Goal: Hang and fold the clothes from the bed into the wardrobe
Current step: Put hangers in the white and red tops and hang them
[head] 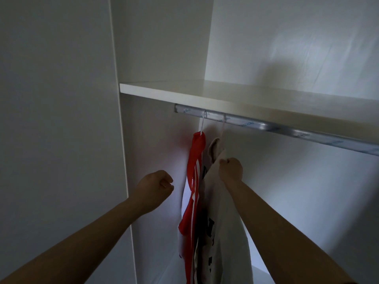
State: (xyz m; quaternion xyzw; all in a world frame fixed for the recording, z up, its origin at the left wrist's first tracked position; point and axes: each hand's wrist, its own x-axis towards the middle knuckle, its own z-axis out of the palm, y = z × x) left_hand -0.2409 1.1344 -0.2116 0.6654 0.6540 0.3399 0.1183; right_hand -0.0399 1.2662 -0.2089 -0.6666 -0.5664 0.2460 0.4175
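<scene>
1. The view looks up into an open wardrobe (pixel 143 48), dim inside, with pale walls and a shadow cast on the back panel at the upper right.
2. A white shelf (pixel 205 93) crosses the wardrobe. Just under its front edge a shiny metal rail (pixel 256 125) runs from the left wall off to the right, still wrapped in clear printed film.
3. Two garments hang side by side at the left end of the rail, near the left wall, each on a thin white hanger hook.
4. The left one is a red-and-white garment (pixel 195 160). Its hook (pixel 203 124) sits over the rail, and its red straps and trim fall down over white cloth.
5. Just right of it and touching it hangs a cream shirt (pixel 223 222) with a dark print low on its front. Its hook (pixel 223 126) is also over the rail.
6. The right hand (pixel 230 168) is raised with the arm stretched out, its fingers clenched round the cream shirt's upper edge at the shoulder, below the hook. Whether the hanger itself is inside the grip cannot be told.
7. The left hand (pixel 159 186) is raised to the left of the red-and-white garment and apart from it. Its fingers are curled into a fist that grasps nothing.
8. Both forearms are bare and reach in from the near bottom corners.
</scene>
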